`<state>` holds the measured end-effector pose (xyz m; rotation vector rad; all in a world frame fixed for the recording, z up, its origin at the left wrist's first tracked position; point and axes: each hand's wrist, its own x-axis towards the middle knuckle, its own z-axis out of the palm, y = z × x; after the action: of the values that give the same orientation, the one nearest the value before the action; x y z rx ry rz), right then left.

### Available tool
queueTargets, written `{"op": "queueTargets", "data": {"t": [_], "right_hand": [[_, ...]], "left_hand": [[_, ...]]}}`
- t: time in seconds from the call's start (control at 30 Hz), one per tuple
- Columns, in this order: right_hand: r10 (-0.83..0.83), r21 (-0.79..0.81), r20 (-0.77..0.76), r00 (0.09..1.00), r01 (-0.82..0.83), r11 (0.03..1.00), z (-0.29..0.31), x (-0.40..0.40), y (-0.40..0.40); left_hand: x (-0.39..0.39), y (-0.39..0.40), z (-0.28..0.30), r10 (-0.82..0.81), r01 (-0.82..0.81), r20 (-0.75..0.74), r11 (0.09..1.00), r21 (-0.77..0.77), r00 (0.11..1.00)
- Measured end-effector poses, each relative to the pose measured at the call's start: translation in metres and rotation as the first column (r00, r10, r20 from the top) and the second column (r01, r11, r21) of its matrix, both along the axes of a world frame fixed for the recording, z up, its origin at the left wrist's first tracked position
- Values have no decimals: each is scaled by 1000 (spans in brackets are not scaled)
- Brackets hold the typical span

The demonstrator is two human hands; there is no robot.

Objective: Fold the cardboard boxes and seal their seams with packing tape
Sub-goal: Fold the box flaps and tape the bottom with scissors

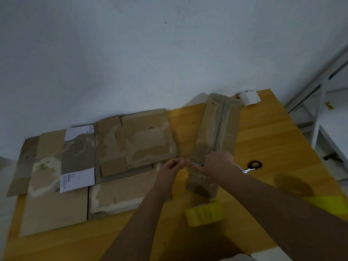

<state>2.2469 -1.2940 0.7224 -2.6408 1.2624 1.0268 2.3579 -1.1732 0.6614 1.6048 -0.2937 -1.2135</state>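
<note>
A long narrow folded cardboard box (216, 132) stands on the yellow wooden table (267, 140), its top seam running away from me. My right hand (216, 163) rests on the near end of that seam, fingers pressing down on the cardboard. My left hand (174, 165) is just left of the box at the same height, fingertips pinched together as if on a strip of clear tape that I cannot make out. A roll of yellowish packing tape (205, 213) lies on the table in front of the box.
Several flattened cardboard boxes (98, 162) cover the table's left half. Black-handled scissors (251, 166) lie right of the box. A white tape roll (249, 97) sits at the far edge by the wall. A white metal frame (320, 102) stands to the right.
</note>
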Motion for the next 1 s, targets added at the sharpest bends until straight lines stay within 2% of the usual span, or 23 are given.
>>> {"op": "queueTargets", "data": {"t": [0.3,0.4,0.5,0.57,0.7,0.8,0.9,0.93,1.0], "right_hand": [[-5,7,-10,1000,5,1000,-3,0,-2],[-9,13,-3,1000,9,1000,-5,0,-3],[-14,9,12,1000,13,1000,-6,-1,-3],[-21,6,33,999,21,1000,-5,-3,-4],[-45,17,49,998,44,999,-3,-6,-6],[-59,26,67,996,57,998,-2,-6,-7],[-50,37,69,996,47,998,-2,-7,-8],[-44,34,70,997,41,999,-2,-8,-9],[-31,36,69,997,28,999,-2,-8,-9]], "left_hand": [[-19,-19,-14,157,-152,196,988,-38,968],[-28,-28,-18,151,-149,290,988,-29,945],[-33,-32,-23,135,-124,320,991,-55,938],[-32,-35,-28,97,-96,349,995,-21,932],[-26,-47,-36,30,-37,240,999,25,970],[-16,-56,-38,-110,102,131,993,64,985],[-3,-65,-41,-266,202,287,951,234,920],[-1,-65,-39,-257,164,354,948,272,899],[-1,-55,-32,-130,10,434,963,268,891]]}}
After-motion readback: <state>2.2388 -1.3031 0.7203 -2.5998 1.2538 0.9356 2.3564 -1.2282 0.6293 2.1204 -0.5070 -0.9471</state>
